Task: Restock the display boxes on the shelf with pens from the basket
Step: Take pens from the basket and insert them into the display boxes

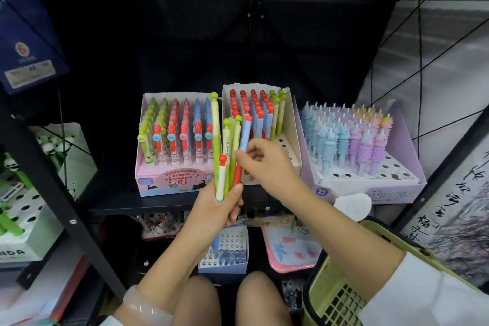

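- Where the left hand (214, 206) grips the pens (227, 156), their lower ends are hidden.
- Right hand (267, 164) reaches across and pinches a blue pen (244, 135) in the bunch.
- Pens stand upright, knobs up, before the white box (291, 124).
- Basket (336, 296) is cut off, bottom right.

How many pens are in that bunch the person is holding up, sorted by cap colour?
Green-capped pens: 3
Red-capped pens: 2, one of them pinched by the right hand
Total: 5 showing in the bunch held by the left hand
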Demonstrator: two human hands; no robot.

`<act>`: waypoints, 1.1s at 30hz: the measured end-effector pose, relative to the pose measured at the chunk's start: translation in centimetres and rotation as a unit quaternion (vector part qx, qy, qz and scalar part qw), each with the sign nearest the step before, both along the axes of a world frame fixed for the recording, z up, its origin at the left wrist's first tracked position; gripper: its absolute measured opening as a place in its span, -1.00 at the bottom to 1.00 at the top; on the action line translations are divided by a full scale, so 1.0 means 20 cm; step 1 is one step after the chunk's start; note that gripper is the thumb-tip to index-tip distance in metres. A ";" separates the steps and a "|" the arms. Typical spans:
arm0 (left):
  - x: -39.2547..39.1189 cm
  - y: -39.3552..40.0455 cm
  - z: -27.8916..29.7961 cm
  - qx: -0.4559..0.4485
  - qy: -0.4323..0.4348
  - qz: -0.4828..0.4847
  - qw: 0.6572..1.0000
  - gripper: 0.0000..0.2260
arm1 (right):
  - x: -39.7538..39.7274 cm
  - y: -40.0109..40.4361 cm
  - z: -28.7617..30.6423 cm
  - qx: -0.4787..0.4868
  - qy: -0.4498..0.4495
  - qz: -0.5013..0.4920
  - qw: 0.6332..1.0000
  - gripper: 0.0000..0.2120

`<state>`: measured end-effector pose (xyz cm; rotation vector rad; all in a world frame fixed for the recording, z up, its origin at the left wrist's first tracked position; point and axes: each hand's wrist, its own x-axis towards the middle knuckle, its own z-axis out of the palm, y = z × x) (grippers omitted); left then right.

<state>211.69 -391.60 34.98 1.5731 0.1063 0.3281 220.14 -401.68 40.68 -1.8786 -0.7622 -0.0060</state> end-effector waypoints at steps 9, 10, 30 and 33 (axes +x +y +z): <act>0.00 0.00 0.00 -0.009 0.028 0.010 1.000 -0.79 | 0.24 -0.19 0.07 0.013 -0.131 -0.179 0.975 -0.89; 0.00 0.00 0.01 -0.009 0.027 0.008 1.000 -0.79 | 0.25 -0.18 0.05 -0.019 -0.123 -0.170 0.978 -0.91; 0.00 -0.04 0.01 -0.021 0.008 -0.020 1.000 -0.87 | 0.17 -0.15 0.00 -0.083 -0.133 -0.180 0.971 -0.86; 0.01 -0.05 0.02 -0.022 0.003 -0.024 0.999 -0.87 | 0.07 -0.11 0.03 -0.002 -0.008 -0.007 1.000 -0.90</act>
